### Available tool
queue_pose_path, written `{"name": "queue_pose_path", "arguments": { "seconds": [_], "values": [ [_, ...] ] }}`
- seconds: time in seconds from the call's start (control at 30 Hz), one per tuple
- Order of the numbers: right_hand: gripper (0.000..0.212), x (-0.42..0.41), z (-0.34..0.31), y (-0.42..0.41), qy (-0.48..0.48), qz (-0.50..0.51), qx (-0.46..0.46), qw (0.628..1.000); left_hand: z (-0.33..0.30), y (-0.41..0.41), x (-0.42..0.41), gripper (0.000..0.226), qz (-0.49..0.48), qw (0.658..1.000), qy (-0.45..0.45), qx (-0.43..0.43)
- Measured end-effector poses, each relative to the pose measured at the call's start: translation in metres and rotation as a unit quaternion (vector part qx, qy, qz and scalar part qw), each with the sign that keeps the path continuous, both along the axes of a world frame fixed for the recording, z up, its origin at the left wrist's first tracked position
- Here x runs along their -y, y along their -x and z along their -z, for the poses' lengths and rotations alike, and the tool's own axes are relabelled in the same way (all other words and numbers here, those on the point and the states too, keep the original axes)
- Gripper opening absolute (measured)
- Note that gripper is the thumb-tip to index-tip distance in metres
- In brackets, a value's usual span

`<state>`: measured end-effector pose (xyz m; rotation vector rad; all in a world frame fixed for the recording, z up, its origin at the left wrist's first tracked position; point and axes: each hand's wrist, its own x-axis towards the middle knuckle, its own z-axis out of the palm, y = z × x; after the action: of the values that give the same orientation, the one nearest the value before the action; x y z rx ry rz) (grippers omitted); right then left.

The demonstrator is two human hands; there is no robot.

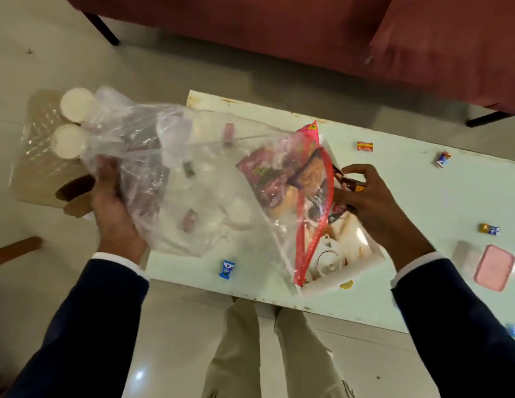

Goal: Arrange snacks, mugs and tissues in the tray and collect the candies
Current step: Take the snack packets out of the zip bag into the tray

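A clear plastic zip bag (193,179) with a red zipper rim hangs over the white table (423,191). My left hand (112,202) grips its closed end. At the bag's open red mouth, my right hand (362,196) is shut on several wrapped candies (351,185). Inside the bag lie a few small wrapped candies. Under the bag stands a white tray (351,280) holding snack packets (279,179) and a white teapot-like piece (326,258). Loose candies lie on the table: a blue one (226,269), an orange one (364,145), a blue-white one (443,159) and a gold-blue one (489,229).
A pink-lidded box (495,267) sits at the table's right end. Two white cups (74,122) stand on a beige stool or box at the left. A dark red sofa (308,38) lies beyond the table. My legs are below the near edge.
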<state>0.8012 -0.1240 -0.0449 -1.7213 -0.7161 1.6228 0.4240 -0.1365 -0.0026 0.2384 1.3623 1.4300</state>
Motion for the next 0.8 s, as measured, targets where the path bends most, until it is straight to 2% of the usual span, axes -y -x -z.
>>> {"name": "queue_pose_path", "arguments": {
  "seconds": [0.07, 0.13, 0.2, 0.27, 0.47, 0.57, 0.63, 0.67, 0.7, 0.8],
  "values": [
    [0.052, -0.004, 0.004, -0.023, -0.002, -0.024, 0.066, 0.998, 0.000, 0.015, 0.005, 0.050, -0.049, 0.999, 0.005, -0.007],
    [0.040, -0.017, 0.006, -0.038, 0.005, -0.083, 0.185, 0.979, 0.005, 0.026, 0.010, 0.051, -0.078, 0.996, 0.011, -0.037],
    [0.031, -0.027, 0.014, -0.046, 0.008, -0.166, 0.287, 0.943, 0.014, 0.033, 0.015, 0.055, -0.101, 0.995, 0.013, -0.019],
    [0.039, -0.040, 0.020, -0.044, -0.012, -0.255, 0.365, 0.895, 0.020, 0.037, 0.019, 0.061, -0.118, 0.993, -0.001, 0.010],
    [0.045, -0.076, 0.041, -0.009, -0.039, -0.473, 0.406, 0.781, 0.028, 0.028, 0.020, 0.068, -0.122, 0.992, -0.015, 0.023],
    [0.045, -0.080, 0.056, 0.004, -0.073, -0.506, 0.423, 0.748, 0.034, 0.029, 0.018, 0.065, -0.100, 0.994, -0.016, 0.028],
    [0.048, -0.078, 0.069, 0.005, -0.099, -0.497, 0.458, 0.730, 0.036, 0.029, 0.016, 0.054, -0.088, 0.996, -0.015, 0.020],
    [0.047, -0.075, 0.075, 0.004, -0.114, -0.479, 0.465, 0.736, 0.035, 0.028, 0.016, 0.046, -0.079, 0.997, -0.013, 0.017],
    [0.045, -0.072, 0.081, 0.002, -0.128, -0.447, 0.460, 0.757, 0.035, 0.027, 0.015, 0.041, -0.070, 0.997, -0.009, 0.014],
    [0.047, -0.057, 0.088, -0.006, -0.153, -0.303, 0.429, 0.837, 0.033, 0.024, 0.016, 0.043, -0.053, 0.999, -0.008, -0.004]
  ]
}}
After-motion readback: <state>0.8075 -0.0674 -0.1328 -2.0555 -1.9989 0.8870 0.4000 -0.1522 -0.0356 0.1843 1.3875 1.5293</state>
